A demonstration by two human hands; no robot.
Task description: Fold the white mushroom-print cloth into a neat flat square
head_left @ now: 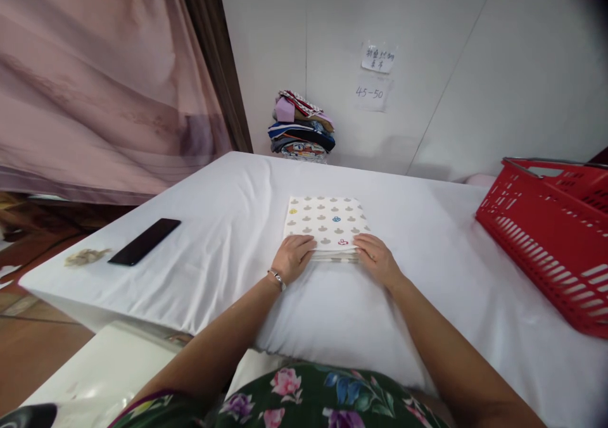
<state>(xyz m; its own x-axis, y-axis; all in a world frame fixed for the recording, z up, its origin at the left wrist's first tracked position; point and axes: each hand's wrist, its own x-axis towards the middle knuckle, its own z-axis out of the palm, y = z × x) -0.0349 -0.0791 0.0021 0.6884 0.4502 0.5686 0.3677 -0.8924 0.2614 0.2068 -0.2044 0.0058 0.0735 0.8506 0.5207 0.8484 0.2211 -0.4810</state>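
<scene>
A white cloth, folded into a neat layered rectangle, lies flat on the table in front of me. Small grey motifs cover it, with a yellow, a blue and a red one among them. My left hand holds its near left corner, fingers on top and pressed together; a silver bracelet circles that wrist. At the near right corner, my right hand grips the cloth in the same way. Several folded layers show along the near edge between the hands. The thumbs are partly hidden.
A white-covered table spreads around the cloth. On its left lie a black phone and a beige tangle. A red plastic basket stands at the right. Behind, folded fabrics are stacked against the wall; a pink curtain hangs left.
</scene>
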